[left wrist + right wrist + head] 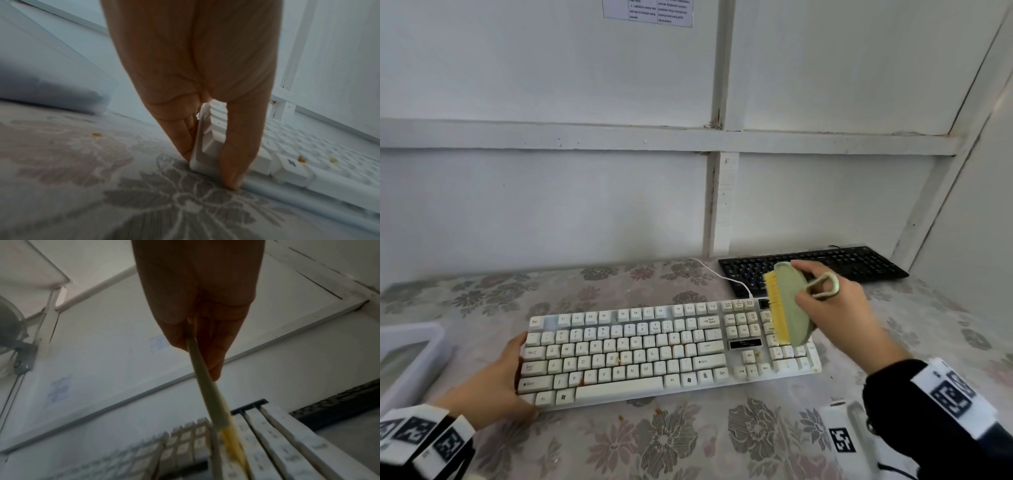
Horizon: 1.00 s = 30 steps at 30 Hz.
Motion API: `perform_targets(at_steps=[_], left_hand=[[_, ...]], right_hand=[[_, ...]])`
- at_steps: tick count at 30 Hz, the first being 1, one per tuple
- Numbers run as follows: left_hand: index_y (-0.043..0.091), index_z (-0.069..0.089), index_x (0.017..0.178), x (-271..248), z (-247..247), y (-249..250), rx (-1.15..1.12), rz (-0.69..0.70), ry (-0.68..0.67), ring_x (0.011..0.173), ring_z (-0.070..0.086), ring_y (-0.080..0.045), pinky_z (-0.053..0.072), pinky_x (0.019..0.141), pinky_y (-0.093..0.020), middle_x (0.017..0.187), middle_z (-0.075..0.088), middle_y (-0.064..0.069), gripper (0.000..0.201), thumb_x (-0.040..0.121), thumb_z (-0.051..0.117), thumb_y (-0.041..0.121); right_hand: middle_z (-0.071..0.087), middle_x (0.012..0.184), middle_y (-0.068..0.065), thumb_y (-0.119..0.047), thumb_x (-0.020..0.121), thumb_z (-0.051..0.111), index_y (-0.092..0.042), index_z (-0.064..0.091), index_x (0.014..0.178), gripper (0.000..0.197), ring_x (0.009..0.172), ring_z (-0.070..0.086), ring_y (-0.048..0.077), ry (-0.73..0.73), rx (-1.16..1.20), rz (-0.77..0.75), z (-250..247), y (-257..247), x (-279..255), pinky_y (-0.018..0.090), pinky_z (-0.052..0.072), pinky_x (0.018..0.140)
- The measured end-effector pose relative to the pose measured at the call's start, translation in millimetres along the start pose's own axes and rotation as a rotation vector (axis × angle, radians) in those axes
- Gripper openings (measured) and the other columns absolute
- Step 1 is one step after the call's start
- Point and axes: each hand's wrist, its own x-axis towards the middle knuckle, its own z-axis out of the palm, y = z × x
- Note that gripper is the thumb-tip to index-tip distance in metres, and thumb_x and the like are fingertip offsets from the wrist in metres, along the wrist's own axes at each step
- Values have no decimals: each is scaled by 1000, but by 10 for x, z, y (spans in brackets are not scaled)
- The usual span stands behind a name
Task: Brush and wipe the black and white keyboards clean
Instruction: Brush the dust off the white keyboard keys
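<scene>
A: Step?
B: Brushing the white keyboard. Right hand grips the green brush, yellow bristles on the numpad end. Left hand clamps the keyboard's left edge, thumb on the front rim.
A: Next?
B: Probably sweeping left; orange crumbs sit on the keys. Black keyboard waits behind, on the tabletop.
A: Containers?
B: White tray far left, contents can't tell.
</scene>
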Motion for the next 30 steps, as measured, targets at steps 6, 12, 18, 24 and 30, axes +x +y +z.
perform_targets(at_steps=[6, 12, 18, 24, 30], left_hand=[[26, 13, 142, -33, 4, 61, -35, -3, -13, 104, 61, -16, 48, 96, -41, 115, 60, 3, 131, 31, 83, 26], [24, 11, 143, -51, 11, 112, -31, -18, -19, 101, 63, -17, 50, 93, -40, 112, 61, 1, 134, 29, 80, 24], [23, 10, 143, -74, 2, 128, -19, -10, -21, 103, 61, -16, 49, 95, -40, 115, 59, 2, 134, 30, 81, 26], [20, 15, 143, -74, 12, 147, -56, 12, -19, 103, 60, -14, 48, 89, -32, 114, 59, 3, 133, 27, 80, 24], [28, 18, 134, -88, 29, 141, -94, 38, -9, 102, 60, -12, 48, 89, -31, 114, 57, 5, 126, 25, 81, 25]], right_hand=[[52, 54, -2, -4, 85, 54, -28, 59, 119, 42, 40, 34, 5, -83, -21, 115, 109, 229, -202, 21, 31, 40], [53, 57, 1, -2, 83, 55, -26, 64, 109, 36, 46, 42, 15, -181, -60, 137, -76, 146, -218, 23, 40, 40], [65, 85, 1, -5, 84, 56, -27, 60, 120, 42, 64, 62, 20, -17, -16, 63, -71, 6, -53, 25, 51, 43], [51, 53, -7, -5, 84, 55, -30, 62, 114, 40, 45, 38, 11, -152, -87, 111, -8, 183, -159, 23, 34, 42], [58, 63, 0, -4, 83, 56, -30, 64, 103, 33, 53, 47, 16, -205, -103, 88, -155, 59, -162, 28, 40, 48]])
